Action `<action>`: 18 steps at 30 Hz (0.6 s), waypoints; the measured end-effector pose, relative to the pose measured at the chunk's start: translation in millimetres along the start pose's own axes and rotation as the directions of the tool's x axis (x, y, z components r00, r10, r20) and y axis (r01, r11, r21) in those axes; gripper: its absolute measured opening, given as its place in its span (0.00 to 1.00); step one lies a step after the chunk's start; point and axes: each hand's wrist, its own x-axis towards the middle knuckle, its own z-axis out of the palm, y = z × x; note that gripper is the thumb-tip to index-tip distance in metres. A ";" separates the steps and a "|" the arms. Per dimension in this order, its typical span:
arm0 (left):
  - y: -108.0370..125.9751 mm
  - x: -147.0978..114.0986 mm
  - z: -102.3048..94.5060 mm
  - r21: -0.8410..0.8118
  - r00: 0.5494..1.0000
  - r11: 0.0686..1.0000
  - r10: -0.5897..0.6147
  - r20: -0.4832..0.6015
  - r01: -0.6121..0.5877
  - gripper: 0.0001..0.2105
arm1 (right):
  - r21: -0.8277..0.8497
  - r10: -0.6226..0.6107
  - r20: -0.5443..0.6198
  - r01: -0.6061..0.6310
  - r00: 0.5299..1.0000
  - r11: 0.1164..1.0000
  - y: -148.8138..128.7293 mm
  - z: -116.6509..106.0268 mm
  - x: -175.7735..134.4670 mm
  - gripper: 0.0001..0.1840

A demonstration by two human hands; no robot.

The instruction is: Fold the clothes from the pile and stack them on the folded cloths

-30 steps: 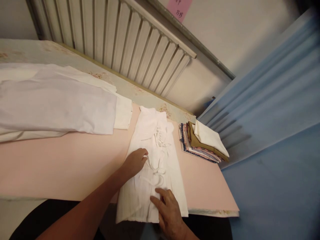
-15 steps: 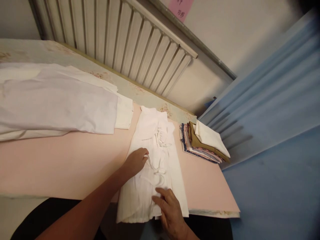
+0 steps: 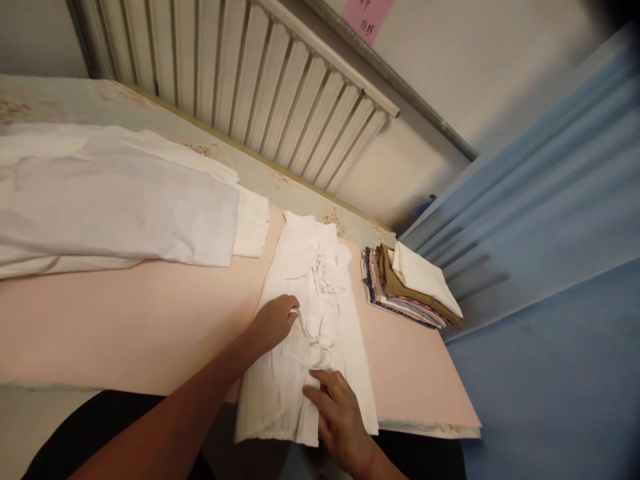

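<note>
A white garment (image 3: 280, 373) with wrinkled, bunched ties (image 3: 325, 273) down its middle lies lengthwise before me, its lower end hanging over the table's near edge. My left hand (image 3: 274, 322) is closed in a pinch at a thin white strip on the garment's left side. Lower down, my right hand (image 3: 343, 417) grips the edge of a loose panel near the hem. Thumb and forefinger lie on top of the cloth, slightly apart, while the other fingers are partly hidden by it.
Large white and pale grey cloths (image 3: 120, 200) spread across the left of the pink-covered table (image 3: 190, 320). A stack of folded clothes (image 3: 415, 287) sits to the right. Behind the table stands a radiator (image 3: 280, 87); a blue curtain (image 3: 540, 267) hangs at the right.
My right hand has shifted slightly up, and the panel's lower edge beside it shows more clearly. My left hand stays almost where it was. The view has moved a little.
</note>
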 end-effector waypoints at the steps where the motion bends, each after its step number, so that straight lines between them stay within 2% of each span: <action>1: -0.2 0.4 0.2 0.004 1.000 1.000 0.001 0.001 -0.001 0.10 | -0.008 0.000 -0.002 0.000 1.000 1.000 0.9 1.2 -0.1 0.30; 18: -0.8 0.7 0.7 0.000 1.000 1.000 -0.002 0.004 0.002 0.09 | -0.077 -0.044 0.045 0.047 0.998 0.996 5.8 6.1 -1.0 0.34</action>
